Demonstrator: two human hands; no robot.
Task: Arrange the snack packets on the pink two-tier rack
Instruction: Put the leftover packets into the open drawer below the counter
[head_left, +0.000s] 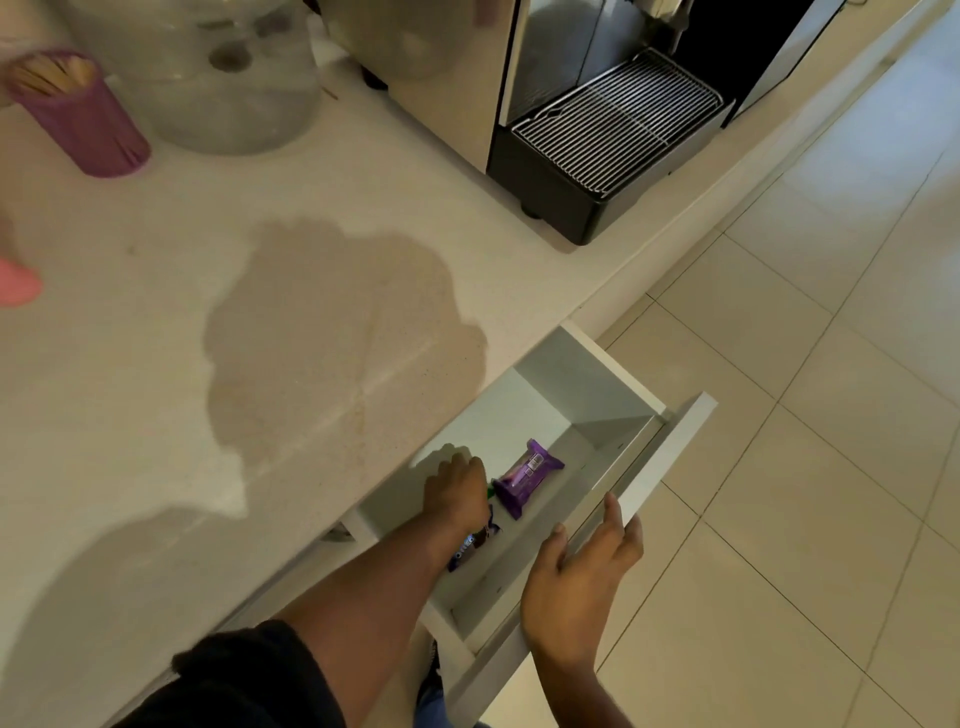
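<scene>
A white drawer (673, 453) stands pulled out below the counter edge. Inside lies a purple snack packet (525, 477) on the drawer floor. A dark blue packet (469, 550) shows partly under my left wrist. My left hand (457, 493) reaches into the drawer, palm down, fingers curled over a packet of which only a green edge (489, 489) shows. My right hand (577, 587) grips the top of the drawer front, fingers over its rim. A pink piece (15, 283) at the far left edge may be part of the rack; the remainder is out of view.
The pale counter (156, 364) carries a coffee machine with a wire drip tray (613, 130), a large clear jar (218, 78) and a purple cup of wooden sticks (78, 114). Tiled floor (831, 415) lies to the right of the drawer.
</scene>
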